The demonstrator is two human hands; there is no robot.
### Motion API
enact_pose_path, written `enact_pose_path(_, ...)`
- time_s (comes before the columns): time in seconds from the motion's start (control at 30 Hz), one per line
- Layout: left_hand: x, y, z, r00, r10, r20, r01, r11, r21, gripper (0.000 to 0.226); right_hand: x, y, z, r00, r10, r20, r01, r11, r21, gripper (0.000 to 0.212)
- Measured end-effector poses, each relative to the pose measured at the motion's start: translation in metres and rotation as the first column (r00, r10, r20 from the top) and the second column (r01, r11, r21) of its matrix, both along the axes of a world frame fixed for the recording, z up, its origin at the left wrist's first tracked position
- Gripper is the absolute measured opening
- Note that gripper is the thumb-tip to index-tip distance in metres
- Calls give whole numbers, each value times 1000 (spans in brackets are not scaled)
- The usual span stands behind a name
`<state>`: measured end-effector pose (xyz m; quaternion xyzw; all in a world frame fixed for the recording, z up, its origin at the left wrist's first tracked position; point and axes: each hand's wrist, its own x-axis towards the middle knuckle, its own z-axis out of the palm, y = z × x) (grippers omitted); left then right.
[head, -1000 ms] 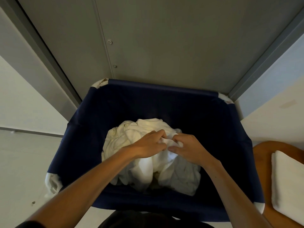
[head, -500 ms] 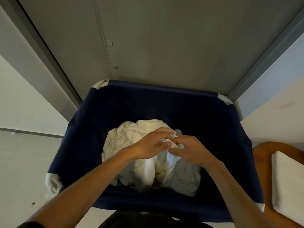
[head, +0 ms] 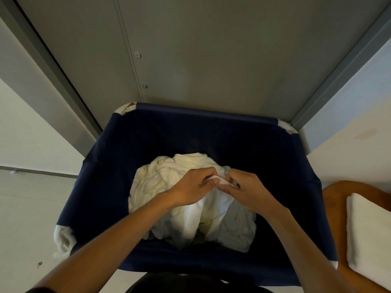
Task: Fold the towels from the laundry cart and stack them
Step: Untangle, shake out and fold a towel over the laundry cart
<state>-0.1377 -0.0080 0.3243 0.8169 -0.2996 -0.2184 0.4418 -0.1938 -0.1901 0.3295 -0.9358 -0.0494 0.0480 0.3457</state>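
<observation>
At my far left the deep navy-blue fabric laundry cart point(head: 99, 187) opens below me, with a frayed white corner piece point(head: 62, 237) at its near-left edge. At the bottom of it lies a crumpled heap of cream-white cotton towels point(head: 156, 182), wrinkled and tangled together, the left side yellower and the right side a cooler white in the shade. My left hand point(head: 190, 187) is over the middle of that heap, fingers curled in and thumb pressed against the forefinger, pinching a bunched edge of one white towel point(head: 196, 218). From that pinch the cloth falls in long soft folds toward me, draped over the rest of the pile. My right hand point(head: 247, 187) sits just beside the left, knuckles almost touching it, its thumb and fingertips nipping the same bunched edge from the other side. Both grips are narrow, closed on cloth. Right of the cart, outside its wall, is a rounded orange-brown wooden surface point(head: 334, 199), and on it rests a neatly folded white towel point(head: 372, 233), flat and thick, its edges squared.
</observation>
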Motion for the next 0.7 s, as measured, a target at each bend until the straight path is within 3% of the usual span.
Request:
enact_pose_path(0.13, 2, 0, 1, 1000, 11, -5, -11, 1000, 25, 20, 2, -2, 0, 996, -8, -86, 4, 999, -47, 30)
enact_pose_path(0.37, 4, 0, -2, 998, 57, -25, -57, 998, 25, 22, 7, -3, 3, 997, 52, -59, -56, 996, -73, 20)
enact_pose_path(0.57, 4, -1, -10, 995, 1, 99, -4, 999, 34, 22, 11, -3, 10, 994, 36, -107, -43, 997, -60, 13)
enact_pose_path(0.7, 4, -2, -20, 990, -18, 143, 12, 999, 37, 17, 14, 2, 5, 982, 3, -188, -60, 953, -297, 16)
